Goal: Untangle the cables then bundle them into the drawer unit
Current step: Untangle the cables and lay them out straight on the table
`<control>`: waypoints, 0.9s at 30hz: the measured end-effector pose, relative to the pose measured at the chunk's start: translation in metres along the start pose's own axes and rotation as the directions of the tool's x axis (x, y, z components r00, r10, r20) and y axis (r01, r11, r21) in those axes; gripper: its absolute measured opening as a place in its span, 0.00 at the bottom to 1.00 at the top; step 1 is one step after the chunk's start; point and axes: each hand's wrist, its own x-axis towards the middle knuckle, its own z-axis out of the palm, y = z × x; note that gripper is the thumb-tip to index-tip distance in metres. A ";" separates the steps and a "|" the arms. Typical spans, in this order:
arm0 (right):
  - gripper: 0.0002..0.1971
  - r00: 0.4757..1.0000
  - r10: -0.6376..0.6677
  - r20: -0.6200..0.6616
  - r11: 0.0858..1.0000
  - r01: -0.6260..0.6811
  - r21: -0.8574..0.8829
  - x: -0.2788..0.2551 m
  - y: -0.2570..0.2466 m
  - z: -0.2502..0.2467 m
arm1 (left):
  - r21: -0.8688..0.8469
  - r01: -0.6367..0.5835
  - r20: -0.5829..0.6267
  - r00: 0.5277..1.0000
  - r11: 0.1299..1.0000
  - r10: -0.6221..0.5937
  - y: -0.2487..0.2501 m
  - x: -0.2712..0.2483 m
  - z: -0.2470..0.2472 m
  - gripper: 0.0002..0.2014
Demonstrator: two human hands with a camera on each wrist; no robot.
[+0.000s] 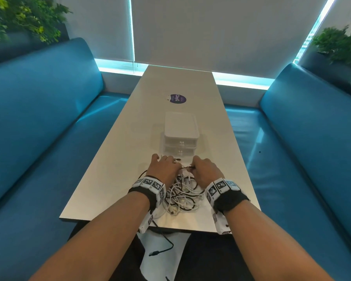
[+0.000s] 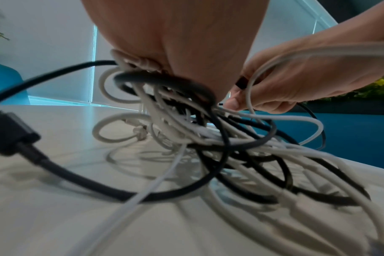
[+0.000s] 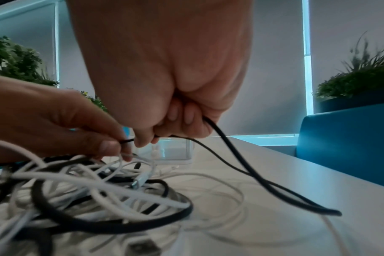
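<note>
A tangle of black and white cables (image 1: pixel 182 193) lies on the white table (image 1: pixel 114 169) near its front edge, between my wrists. My left hand (image 1: pixel 164 167) grips several loops of the tangle (image 2: pixel 208 138) and pinches a black cable (image 3: pixel 241 155) at its thumb. My right hand (image 1: pixel 203 167) is curled round that same black cable (image 1: pixel 185 167), a short stretch of which runs taut between the two hands. The white drawer unit (image 1: pixel 180 132), with both drawers closed, stands just beyond my hands. It also shows behind the fingers (image 3: pixel 171 150).
One black cable end (image 1: pixel 162 244) hangs off the table's front edge over my lap. A black plug (image 2: pixel 9 133) lies left of the tangle. Blue benches (image 1: pixel 39 118) flank the table on both sides. A purple sticker (image 1: pixel 177 98) sits beyond the drawer unit.
</note>
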 end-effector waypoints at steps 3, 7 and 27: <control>0.15 0.999 0.039 -0.010 0.999 -0.039 0.004 0.000 0.012 -0.004 | 0.009 -0.001 0.012 1.000 1.000 0.000 -0.004 0.002 0.001 0.15; 0.16 0.997 0.081 -0.008 0.997 -0.081 -0.014 -0.001 0.024 -0.009 | 0.018 -0.001 0.021 1.000 1.000 0.001 -0.007 0.005 -0.001 0.15; 0.08 1.000 0.007 0.027 0.991 -0.011 0.133 -0.001 -0.013 0.003 | -0.004 -0.048 -0.004 0.999 0.999 0.048 0.005 0.006 -0.006 0.11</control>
